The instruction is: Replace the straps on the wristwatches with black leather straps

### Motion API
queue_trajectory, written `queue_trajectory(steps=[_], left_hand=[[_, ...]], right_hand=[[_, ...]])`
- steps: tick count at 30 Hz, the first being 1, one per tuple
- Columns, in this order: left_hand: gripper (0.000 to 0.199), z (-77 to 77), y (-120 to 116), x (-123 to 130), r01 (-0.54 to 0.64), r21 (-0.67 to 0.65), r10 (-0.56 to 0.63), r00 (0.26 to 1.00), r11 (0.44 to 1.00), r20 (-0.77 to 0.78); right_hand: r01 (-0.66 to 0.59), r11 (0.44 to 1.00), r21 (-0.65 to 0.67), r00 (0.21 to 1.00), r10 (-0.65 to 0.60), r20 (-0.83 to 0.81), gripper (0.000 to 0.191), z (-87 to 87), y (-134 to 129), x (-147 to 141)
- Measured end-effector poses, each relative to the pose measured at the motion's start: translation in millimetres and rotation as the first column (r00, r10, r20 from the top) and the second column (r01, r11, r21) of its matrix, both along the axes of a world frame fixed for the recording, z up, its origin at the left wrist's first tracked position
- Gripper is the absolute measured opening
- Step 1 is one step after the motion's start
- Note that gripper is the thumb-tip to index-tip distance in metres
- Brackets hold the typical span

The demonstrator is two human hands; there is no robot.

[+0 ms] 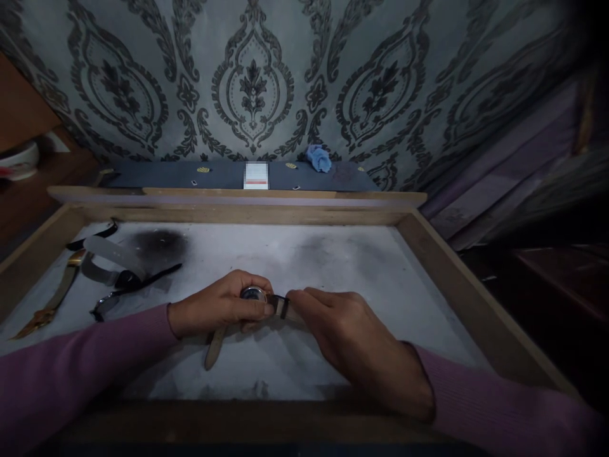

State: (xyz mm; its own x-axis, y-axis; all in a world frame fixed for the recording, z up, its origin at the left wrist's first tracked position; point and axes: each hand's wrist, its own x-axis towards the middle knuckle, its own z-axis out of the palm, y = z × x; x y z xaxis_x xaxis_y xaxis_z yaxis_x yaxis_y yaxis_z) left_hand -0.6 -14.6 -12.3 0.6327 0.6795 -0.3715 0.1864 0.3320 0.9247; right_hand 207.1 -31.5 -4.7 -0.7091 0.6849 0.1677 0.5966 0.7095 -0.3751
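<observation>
A wristwatch (pixel 254 294) with a round, silver-rimmed face is held over the white tray floor. My left hand (pixel 233 301) is closed around its case, thumb along the near side. One light strap end hangs down below that hand, its tip pointing toward me. My right hand (pixel 349 327) pinches the other part of the strap, close to a dark band or buckle between the two hands. The fingers hide most of that strap half. Both forearms wear purple sleeves.
At the left of the wooden-rimmed tray (pixel 280 214) lie several other watches and straps, among them a grey strap (pixel 102 260) and a gold watch (pixel 45 316). Behind the rim are a small card (pixel 256 176) and a crumpled blue cloth (pixel 318 158). A bowl (pixel 21 162) stands far left.
</observation>
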Motion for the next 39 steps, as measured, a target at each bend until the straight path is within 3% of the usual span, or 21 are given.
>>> queue_trajectory(steps=[12, 23, 39], left_hand=[[0.012, 2.8, 1.4, 1.6, 0.024, 0.032, -0.021, 0.997, 0.999, -0.072], [0.008, 4.2, -1.3, 5.3, 0.031, 0.078, -0.019, 0.988, 0.996, -0.153], [0.006, 4.5, -0.4, 6.7, 0.041, 0.140, -0.013, 0.981, 0.989, -0.194]], right_hand=[[-0.012, 0.998, 0.062, 0.988, 0.002, 0.157, 0.025, 1.3, -0.9, -0.9], [-0.069, 0.974, 0.217, 0.975, 0.020, 0.220, 0.032, -5.5, -4.2, -0.6], [-0.089, 0.961, 0.263, 0.937, -0.009, 0.350, 0.036, -2.9, -6.7, -5.9]])
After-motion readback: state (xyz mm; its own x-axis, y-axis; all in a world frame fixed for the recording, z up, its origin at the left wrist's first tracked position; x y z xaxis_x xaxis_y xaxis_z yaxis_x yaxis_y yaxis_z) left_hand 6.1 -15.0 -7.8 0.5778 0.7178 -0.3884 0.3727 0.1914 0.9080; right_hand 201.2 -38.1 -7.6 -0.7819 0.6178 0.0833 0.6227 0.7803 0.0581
